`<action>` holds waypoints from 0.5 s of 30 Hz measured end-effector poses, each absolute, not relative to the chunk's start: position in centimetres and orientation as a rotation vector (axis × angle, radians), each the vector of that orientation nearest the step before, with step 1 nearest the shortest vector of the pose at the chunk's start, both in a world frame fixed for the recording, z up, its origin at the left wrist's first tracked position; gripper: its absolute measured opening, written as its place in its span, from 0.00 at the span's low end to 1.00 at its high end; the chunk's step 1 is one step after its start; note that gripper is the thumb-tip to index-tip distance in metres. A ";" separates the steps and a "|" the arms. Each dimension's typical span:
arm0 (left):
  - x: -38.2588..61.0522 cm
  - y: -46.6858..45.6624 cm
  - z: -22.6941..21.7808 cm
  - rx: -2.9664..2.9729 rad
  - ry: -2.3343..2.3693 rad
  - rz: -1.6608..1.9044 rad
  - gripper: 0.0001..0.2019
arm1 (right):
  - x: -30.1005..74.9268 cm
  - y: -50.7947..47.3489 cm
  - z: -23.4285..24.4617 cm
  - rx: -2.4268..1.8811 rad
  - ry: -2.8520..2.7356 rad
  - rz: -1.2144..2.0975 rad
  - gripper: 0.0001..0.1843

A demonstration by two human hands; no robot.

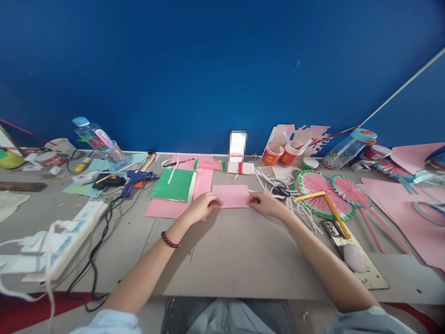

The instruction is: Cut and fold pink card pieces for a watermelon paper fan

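Observation:
A small rectangle of pink paper (pixel 231 196) lies on the table in front of me, between my hands. My left hand (pixel 206 204) pinches its left edge near the lower corner. At the opposite edge, my right hand (pixel 263 203) has its fingers curled and closed on the lower right corner. Just left of the paper sits a stack of green paper (pixel 173 184) on larger pink sheets (pixel 163 208). Black-handled scissors (pixel 281 191) rest among white strips to the right of my right hand.
Pink watermelon fans (pixel 314 192), a yellow folding ruler (pixel 336 214) and a phone (pixel 333 229) lie at right. Red paper cups (pixel 273 154) stand by the blue wall. On the left are a blue glue gun (pixel 135 182), a power strip (pixel 74 234) and a plastic bottle (pixel 95 135).

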State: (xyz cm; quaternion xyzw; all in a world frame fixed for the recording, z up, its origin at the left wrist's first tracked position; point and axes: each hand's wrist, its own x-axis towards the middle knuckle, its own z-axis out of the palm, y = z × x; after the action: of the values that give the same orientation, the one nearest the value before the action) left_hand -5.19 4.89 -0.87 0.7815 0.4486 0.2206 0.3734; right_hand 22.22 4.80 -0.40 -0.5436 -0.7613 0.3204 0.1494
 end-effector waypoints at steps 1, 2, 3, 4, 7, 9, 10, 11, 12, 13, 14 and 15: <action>-5.1 4.6 -0.7 2.003 1.167 0.553 0.08 | 22.2 4.8 -0.4 -1.563 -2.187 0.919 0.10; -5.1 4.4 -0.5 2.014 1.182 0.543 0.08 | 22.2 4.7 -0.4 -1.563 -2.187 0.917 0.10; -5.1 4.2 -0.3 2.037 1.189 0.542 0.08 | 22.2 4.7 -0.5 -1.562 -2.186 0.916 0.09; -5.0 4.1 -0.3 2.069 1.184 0.548 0.08 | 22.2 4.7 -0.5 -1.562 -2.185 0.915 0.09; -5.0 4.0 -0.3 2.186 1.125 0.580 0.08 | 22.2 4.7 -0.6 -1.560 -2.183 0.909 0.10; -4.9 4.0 -0.4 2.263 1.098 0.583 0.09 | 22.1 4.6 -0.6 -1.554 -2.192 0.906 0.10; -4.9 3.9 -0.5 2.303 1.096 0.576 0.09 | 22.1 4.6 -0.6 -1.553 -2.196 0.905 0.10; -4.9 3.9 -0.5 2.344 1.100 0.563 0.10 | 22.1 4.6 -0.6 -1.553 -2.200 0.902 0.10; -4.8 3.8 -0.5 2.388 1.108 0.542 0.10 | 22.1 4.6 -0.5 -1.553 -2.202 0.899 0.10; -4.8 3.7 -0.4 2.434 1.118 0.516 0.11 | 22.1 4.6 -0.5 -1.552 -2.204 0.895 0.10; -4.7 3.6 -0.3 2.480 1.130 0.487 0.12 | 22.1 4.6 -0.5 -1.551 -2.205 0.890 0.10; -4.7 3.5 -0.2 2.525 1.141 0.456 0.13 | 22.0 4.5 -0.5 -1.549 -2.206 0.883 0.10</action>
State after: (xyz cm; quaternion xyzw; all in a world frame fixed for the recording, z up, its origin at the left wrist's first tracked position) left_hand -4.67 3.53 -0.19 0.8867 0.4007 0.1600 0.1658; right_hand 22.03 4.54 -0.47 -0.5398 -0.7687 0.3077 0.1517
